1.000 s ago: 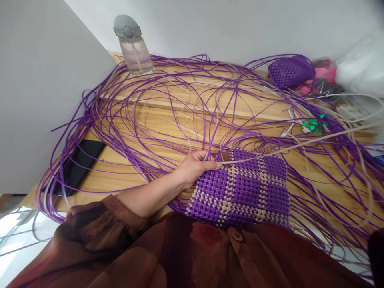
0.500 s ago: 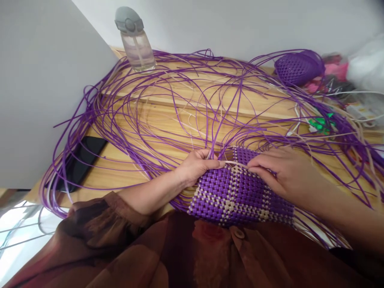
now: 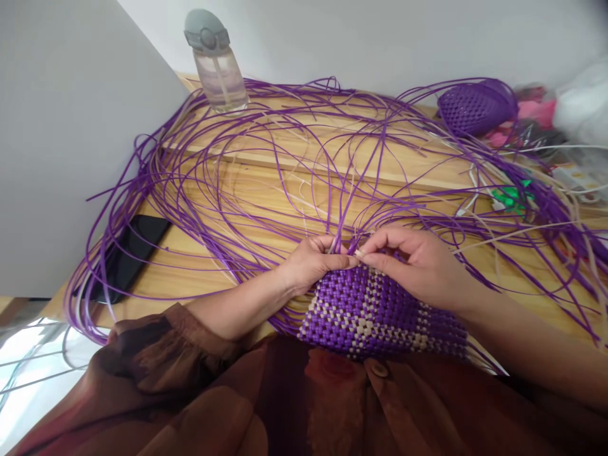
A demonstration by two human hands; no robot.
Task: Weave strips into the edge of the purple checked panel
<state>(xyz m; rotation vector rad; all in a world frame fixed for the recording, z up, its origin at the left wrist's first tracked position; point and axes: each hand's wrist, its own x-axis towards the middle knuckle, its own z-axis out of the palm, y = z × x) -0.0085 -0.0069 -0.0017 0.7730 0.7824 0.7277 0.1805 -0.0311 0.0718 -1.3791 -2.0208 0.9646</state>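
Note:
A purple and cream woven piece (image 3: 346, 310) made of plastic strips lies against my front at the table edge. My left hand (image 3: 319, 261) is closed at its upper left edge, thumb on top, with purple strips (image 3: 342, 218) rising from between the fingers. Right beside the left thumb tip, my right hand (image 3: 413, 263) pinches a short visible bit of cream strip (image 3: 360, 254) between thumb and forefinger. The two hands nearly touch. The right hand covers part of the weave's upper edge.
Loose purple and cream strips loop across the wooden table (image 3: 247, 190). A water bottle (image 3: 218, 69) stands at the back left, and a dark phone (image 3: 128, 253) lies under strips. At the back right are a purple woven item (image 3: 475, 107) and a green object (image 3: 515, 196).
My right hand has moved left along the weave's edge to my left thumb, and the stretch of cream strip between the hands has shortened. My left hand stays in place.

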